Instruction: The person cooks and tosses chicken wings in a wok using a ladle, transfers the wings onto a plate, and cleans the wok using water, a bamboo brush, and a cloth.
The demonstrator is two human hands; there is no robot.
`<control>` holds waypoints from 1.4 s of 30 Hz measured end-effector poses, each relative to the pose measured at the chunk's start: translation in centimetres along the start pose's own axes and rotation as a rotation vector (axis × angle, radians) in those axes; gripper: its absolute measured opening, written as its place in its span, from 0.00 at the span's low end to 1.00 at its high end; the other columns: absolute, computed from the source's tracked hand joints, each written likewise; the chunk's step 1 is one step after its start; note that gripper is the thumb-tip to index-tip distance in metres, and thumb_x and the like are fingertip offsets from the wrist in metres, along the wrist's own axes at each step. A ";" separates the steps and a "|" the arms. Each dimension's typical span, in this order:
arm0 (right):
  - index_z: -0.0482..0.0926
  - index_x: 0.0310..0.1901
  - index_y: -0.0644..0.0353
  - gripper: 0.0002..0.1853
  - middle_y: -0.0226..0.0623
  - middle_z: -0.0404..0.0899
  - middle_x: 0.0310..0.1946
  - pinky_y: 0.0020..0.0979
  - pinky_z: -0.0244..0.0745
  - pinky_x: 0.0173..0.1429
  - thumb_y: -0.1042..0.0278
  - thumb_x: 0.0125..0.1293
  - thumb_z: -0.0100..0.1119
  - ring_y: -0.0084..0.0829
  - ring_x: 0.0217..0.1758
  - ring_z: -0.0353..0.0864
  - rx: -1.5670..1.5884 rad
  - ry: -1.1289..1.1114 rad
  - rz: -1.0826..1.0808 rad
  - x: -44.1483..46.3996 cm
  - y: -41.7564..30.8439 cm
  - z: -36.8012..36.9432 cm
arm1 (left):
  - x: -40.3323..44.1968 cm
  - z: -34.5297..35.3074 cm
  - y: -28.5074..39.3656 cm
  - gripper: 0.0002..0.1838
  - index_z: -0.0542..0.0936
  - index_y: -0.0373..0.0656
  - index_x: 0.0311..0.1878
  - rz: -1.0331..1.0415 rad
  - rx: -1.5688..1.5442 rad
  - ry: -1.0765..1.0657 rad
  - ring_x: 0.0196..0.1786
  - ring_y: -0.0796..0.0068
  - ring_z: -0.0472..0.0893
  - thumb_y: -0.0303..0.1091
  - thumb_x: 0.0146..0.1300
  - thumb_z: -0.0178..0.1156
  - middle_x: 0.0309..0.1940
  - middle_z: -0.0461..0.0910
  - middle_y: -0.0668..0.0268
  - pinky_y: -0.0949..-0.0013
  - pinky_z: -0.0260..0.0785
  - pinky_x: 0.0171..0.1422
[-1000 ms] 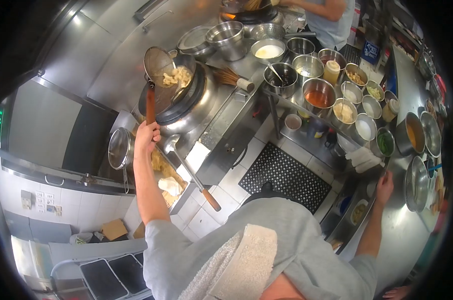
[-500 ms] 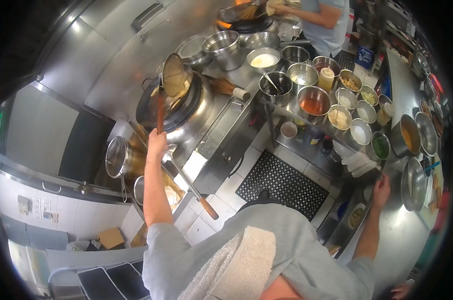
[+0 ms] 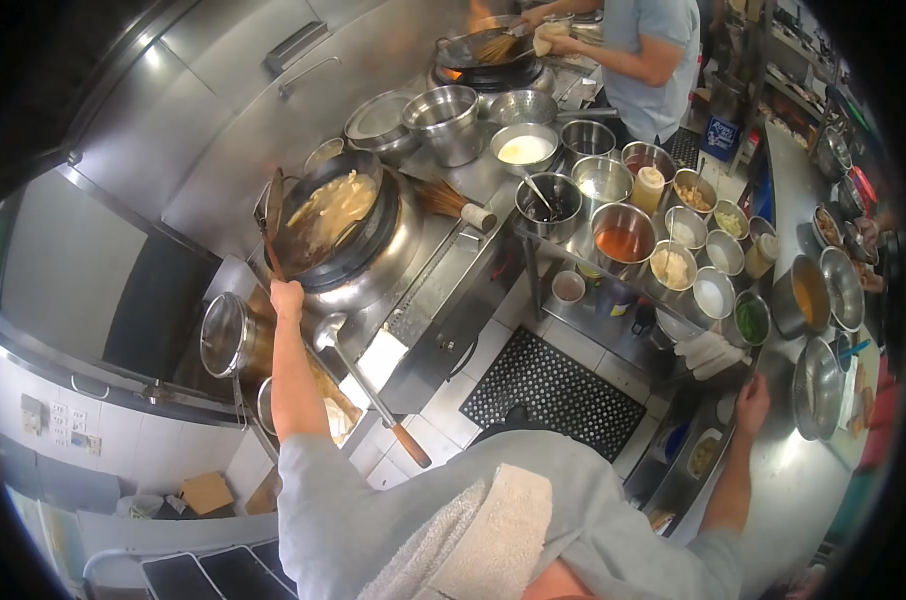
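My left hand (image 3: 287,297) is closed round the wooden handle of a wire strainer (image 3: 274,205), whose basket is seen edge-on at the left rim of a wok (image 3: 373,235). Pale food pieces (image 3: 338,208) lie in liquid in the wok. A ladle (image 3: 371,392) with a wooden handle rests to the right of my left forearm. My right hand (image 3: 753,404) is at the edge of the steel counter on the right, fingers curled; whether it holds anything is too small to make out.
Bowls of sauces and ingredients (image 3: 623,233) stand on a shelf at upper right. A bamboo brush (image 3: 443,200) lies beside the wok. A co-worker (image 3: 653,60) works at a second wok (image 3: 488,50). Behind my left forearm stands a strainer-topped pot (image 3: 228,335).
The strainer has swung from above the wok to its left rim, turned edge-on, and the pale food now lies in the wok. My right hand stays by the counter.
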State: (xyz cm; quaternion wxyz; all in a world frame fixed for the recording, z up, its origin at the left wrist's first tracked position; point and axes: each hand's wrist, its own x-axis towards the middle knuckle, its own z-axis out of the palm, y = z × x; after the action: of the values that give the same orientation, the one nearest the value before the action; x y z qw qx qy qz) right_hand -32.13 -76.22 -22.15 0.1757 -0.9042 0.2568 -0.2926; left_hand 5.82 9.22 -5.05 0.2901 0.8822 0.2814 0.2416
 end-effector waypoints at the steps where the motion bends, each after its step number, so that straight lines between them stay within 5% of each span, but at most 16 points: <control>1: 0.74 0.44 0.62 0.12 0.47 0.71 0.21 0.43 0.68 0.32 0.77 0.57 0.53 0.45 0.24 0.73 0.004 -0.001 0.005 0.0 -0.4 -0.1 | -0.9 -0.2 1.3 0.17 0.71 0.31 0.46 -0.055 -0.105 -0.070 0.22 0.65 0.75 0.25 0.52 0.48 0.29 0.74 0.53 0.63 0.66 0.25; 5: 0.75 0.45 0.61 0.12 0.46 0.72 0.21 0.44 0.68 0.32 0.76 0.57 0.53 0.45 0.24 0.73 -0.021 0.029 -0.021 0.1 -0.5 0.1 | 0.8 1.9 0.6 0.12 0.69 0.32 0.41 -0.194 -0.446 -0.228 0.13 0.77 0.63 0.24 0.51 0.46 0.23 0.67 0.62 0.69 0.51 0.13; 10: 0.75 0.45 0.61 0.13 0.47 0.72 0.21 0.44 0.68 0.33 0.76 0.57 0.53 0.46 0.24 0.73 -0.050 -0.001 0.024 -0.1 -1.0 -0.4 | -2.1 -0.9 3.9 0.04 0.67 0.38 0.36 -0.194 -0.505 -0.279 0.14 0.80 0.61 0.24 0.59 0.50 0.19 0.63 0.69 0.74 0.49 0.15; 12: 0.75 0.45 0.61 0.13 0.47 0.71 0.21 0.44 0.68 0.33 0.77 0.56 0.53 0.46 0.24 0.73 -0.049 0.010 0.017 -0.2 -1.3 -0.5 | -1.5 -1.1 3.7 0.04 0.69 0.37 0.36 -0.160 -0.409 -0.235 0.16 0.75 0.66 0.25 0.56 0.51 0.20 0.68 0.66 0.69 0.56 0.16; 15: 0.75 0.45 0.61 0.13 0.47 0.71 0.21 0.44 0.67 0.34 0.77 0.56 0.53 0.46 0.25 0.72 -0.033 -0.011 0.032 0.0 -1.9 -0.6 | 1.7 2.1 1.4 0.17 0.73 0.30 0.45 0.059 0.031 -0.063 0.40 0.47 0.80 0.28 0.52 0.50 0.36 0.78 0.45 0.56 0.72 0.44; 16: 0.75 0.45 0.61 0.13 0.47 0.71 0.21 0.44 0.67 0.34 0.77 0.56 0.53 0.46 0.25 0.72 -0.026 -0.013 0.031 0.1 -2.0 -0.7 | -0.1 1.6 3.9 0.20 0.73 0.29 0.48 0.032 0.126 -0.050 0.54 0.42 0.75 0.29 0.51 0.50 0.46 0.76 0.38 0.56 0.64 0.59; 18: 0.75 0.45 0.60 0.14 0.47 0.71 0.21 0.44 0.67 0.34 0.77 0.56 0.53 0.47 0.25 0.73 -0.019 -0.022 0.045 0.0 -2.1 -0.8 | 0.3 3.2 3.5 0.19 0.74 0.30 0.46 0.065 0.183 -0.032 0.52 0.42 0.76 0.30 0.51 0.51 0.44 0.77 0.39 0.55 0.66 0.57; 21: 0.75 0.45 0.60 0.14 0.47 0.72 0.22 0.44 0.67 0.35 0.77 0.55 0.53 0.46 0.26 0.74 -0.025 -0.008 0.061 0.0 -1.9 -1.1 | 1.9 6.0 -0.4 0.13 0.75 0.31 0.39 0.096 -0.007 -0.040 0.29 0.64 0.78 0.27 0.51 0.51 0.29 0.77 0.54 0.63 0.68 0.31; 24: 0.74 0.46 0.58 0.15 0.46 0.73 0.22 0.44 0.68 0.35 0.77 0.55 0.54 0.46 0.27 0.74 -0.031 0.033 0.032 -0.3 -0.8 -0.3 | -1.3 4.4 -0.7 0.10 0.74 0.32 0.36 0.061 -0.115 -0.136 0.23 0.67 0.75 0.27 0.51 0.53 0.24 0.74 0.59 0.64 0.64 0.23; 25: 0.74 0.46 0.58 0.15 0.46 0.73 0.22 0.44 0.69 0.35 0.77 0.55 0.54 0.46 0.27 0.74 -0.033 0.030 0.032 -0.3 -0.6 -0.2 | -3.5 2.1 2.3 0.17 0.76 0.30 0.43 -0.155 -0.107 -0.245 0.41 0.53 0.80 0.29 0.51 0.54 0.35 0.80 0.47 0.60 0.69 0.46; 29: 0.74 0.46 0.58 0.15 0.46 0.74 0.23 0.44 0.69 0.36 0.76 0.55 0.55 0.46 0.28 0.75 -0.024 -0.029 0.074 0.0 -0.6 -0.3 | -2.3 1.8 2.3 0.17 0.75 0.31 0.45 0.056 0.042 -0.111 0.48 0.46 0.79 0.31 0.53 0.54 0.41 0.79 0.43 0.56 0.69 0.51; 36: 0.75 0.44 0.59 0.13 0.47 0.74 0.25 0.44 0.69 0.36 0.75 0.56 0.53 0.47 0.29 0.75 -0.040 -0.006 0.061 -0.1 -1.6 -0.8 | -3.5 2.6 3.7 0.22 0.69 0.37 0.54 0.161 0.428 -0.126 0.51 0.44 0.77 0.31 0.54 0.54 0.45 0.78 0.43 0.51 0.70 0.55; 42: 0.75 0.44 0.60 0.13 0.47 0.74 0.26 0.43 0.69 0.37 0.76 0.55 0.54 0.46 0.29 0.75 -0.025 0.023 0.054 -0.2 -1.2 -0.4 | -8.2 0.9 -0.4 0.20 0.63 0.39 0.51 0.326 0.677 -0.092 0.43 0.46 0.80 0.28 0.56 0.56 0.43 0.75 0.46 0.52 0.74 0.46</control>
State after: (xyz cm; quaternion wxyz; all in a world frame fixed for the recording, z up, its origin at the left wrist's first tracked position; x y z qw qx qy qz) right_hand -32.04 -75.26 -21.41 0.1692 -0.8956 0.2867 -0.2950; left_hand 0.28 3.98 -8.10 -0.0477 0.9713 0.1878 0.1380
